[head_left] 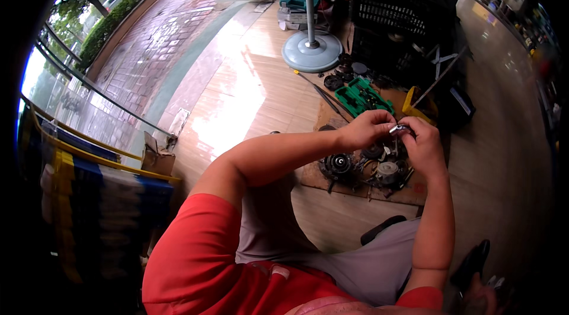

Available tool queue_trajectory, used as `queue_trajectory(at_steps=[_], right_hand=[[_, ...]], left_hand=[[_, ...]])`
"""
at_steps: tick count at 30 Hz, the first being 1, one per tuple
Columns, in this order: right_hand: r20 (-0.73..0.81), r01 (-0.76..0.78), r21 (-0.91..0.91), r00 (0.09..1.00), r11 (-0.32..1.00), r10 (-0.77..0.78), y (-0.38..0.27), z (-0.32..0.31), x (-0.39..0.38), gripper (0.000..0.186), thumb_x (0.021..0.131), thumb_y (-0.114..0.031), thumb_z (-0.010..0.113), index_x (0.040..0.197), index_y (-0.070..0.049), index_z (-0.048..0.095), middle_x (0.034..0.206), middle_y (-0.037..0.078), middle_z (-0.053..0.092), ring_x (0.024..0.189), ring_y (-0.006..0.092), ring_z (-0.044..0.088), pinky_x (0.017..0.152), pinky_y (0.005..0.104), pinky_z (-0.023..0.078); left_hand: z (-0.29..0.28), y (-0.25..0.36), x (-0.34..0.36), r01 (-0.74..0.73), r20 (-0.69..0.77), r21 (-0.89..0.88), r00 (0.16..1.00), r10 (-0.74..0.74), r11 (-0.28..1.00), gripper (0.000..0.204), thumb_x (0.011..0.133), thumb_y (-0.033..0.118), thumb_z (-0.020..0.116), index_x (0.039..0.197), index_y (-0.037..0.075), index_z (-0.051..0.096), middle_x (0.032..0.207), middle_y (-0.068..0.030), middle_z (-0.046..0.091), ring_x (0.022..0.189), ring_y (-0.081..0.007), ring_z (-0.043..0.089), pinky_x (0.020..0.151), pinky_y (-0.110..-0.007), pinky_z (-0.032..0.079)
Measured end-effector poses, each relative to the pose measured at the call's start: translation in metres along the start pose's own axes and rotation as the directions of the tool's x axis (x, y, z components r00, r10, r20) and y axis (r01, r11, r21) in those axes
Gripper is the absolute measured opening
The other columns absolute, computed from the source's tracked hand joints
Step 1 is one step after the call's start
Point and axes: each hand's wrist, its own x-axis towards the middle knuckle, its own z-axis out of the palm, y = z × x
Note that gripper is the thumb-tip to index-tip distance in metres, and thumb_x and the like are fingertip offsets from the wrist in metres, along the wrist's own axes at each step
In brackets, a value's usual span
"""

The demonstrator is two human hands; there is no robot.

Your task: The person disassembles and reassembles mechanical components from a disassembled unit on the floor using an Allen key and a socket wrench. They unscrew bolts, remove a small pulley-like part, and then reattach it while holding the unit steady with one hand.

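As the left hand [368,131] and right hand [424,146] clamp fingers [382,117] on a shiny metal part [398,129], we judge slack grip could drop it.

Left hand [372,127] and right hand [424,146] meet in a close pinch

The person's arms reach out in front of the body, both bare below red sleeves. The left elbow [232,168] is clearly bent, and from it the left forearm [290,153] slants across to the right, rising slightly toward the left wrist [342,139]. The right forearm [437,217] runs almost straight ahead, with the right wrist [434,177] angled a little inward. Both hands are curled, thumbs against fingers, and their fingertips come together just beside one another; whether they touch is too small to tell. Below, the legs are spread apart in grey trousers, the left thigh [267,220] partly behind the left arm
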Motion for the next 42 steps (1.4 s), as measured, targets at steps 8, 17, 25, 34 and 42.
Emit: queue_trajectory(at_steps=[8, 17, 25, 34, 42], right_hand=[[-0.135, -0.018, 0.073, 0.991, 0.997, 0.028, -0.001, 0.002, 0.001, 0.009, 0.087, -0.004, 0.06, 0.095, -0.001, 0.06, 0.083, 0.016, 0.062, 0.074, 0.0291, 0.062, 0.065, 0.0332, 0.047], [-0.332, -0.194, 0.502, 0.856, 0.842, 0.396, 0.023, -0.004, 0.005, 0.012, 0.094, -0.016, 0.06, 0.089, -0.004, 0.062, 0.073, 0.0, 0.06, 0.059, 0.0046, 0.051, 0.05, 0.0211, 0.04], [-0.325, -0.025, 0.804, 0.818, 0.595, 0.474, 0.026, -0.012, 0.007, 0.025, 0.097, -0.024, 0.055, 0.084, -0.004, 0.059, 0.07, 0.001, 0.058, 0.054, 0.005, 0.053, 0.044, 0.019, 0.042], [-0.312, -0.016, 0.839, 0.804, 0.544, 0.505, 0.024, -0.01, 0.007, 0.023, 0.096, -0.024, 0.056, 0.084, -0.005, 0.058, 0.069, 0.001, 0.059, 0.054, 0.0053, 0.055, 0.042, 0.0183, 0.043], [-0.326, -0.01, 0.793, 0.837, 0.609, 0.439, 0.037, -0.009, 0.008, 0.024, 0.096, -0.022, 0.054, 0.08, -0.004, 0.056, 0.066, 0.002, 0.058, 0.05, 0.0064, 0.054, 0.041, 0.0203, 0.042]], left_hand=[[-0.006, -0.008, 0.003, 0.003, -0.01, -0.039, 1.0, -0.004, 0.999, 0.014, 0.096, 0.019, 0.056, 0.101, 0.006, 0.056, 0.085, -0.0028, 0.063, 0.07, -0.0097, 0.058, 0.061, -0.024, 0.048], [-0.007, -0.003, 0.007, 0.032, -0.054, -0.037, 0.998, -0.034, 0.999, 0.015, 0.094, 0.014, 0.058, 0.107, 0.008, 0.054, 0.091, -0.0057, 0.063, 0.08, -0.0168, 0.065, 0.069, -0.031, 0.054], [-0.009, -0.002, 0.005, -0.023, -0.038, -0.096, 0.999, 0.02, 0.995, 0.016, 0.092, 0.015, 0.062, 0.104, 0.008, 0.054, 0.091, -0.004, 0.062, 0.081, -0.0152, 0.064, 0.07, -0.029, 0.054], [-0.008, -0.002, 0.002, -0.042, -0.072, -0.051, 0.997, 0.039, 0.998, 0.018, 0.091, 0.014, 0.062, 0.104, 0.004, 0.055, 0.09, -0.0049, 0.061, 0.079, -0.0149, 0.062, 0.07, -0.028, 0.053], [-0.004, -0.004, 0.003, -0.07, -0.106, 0.059, 0.992, 0.076, 0.996, 0.013, 0.095, 0.016, 0.057, 0.099, 0.004, 0.056, 0.082, -0.0043, 0.061, 0.074, -0.0131, 0.06, 0.067, -0.026, 0.05]])
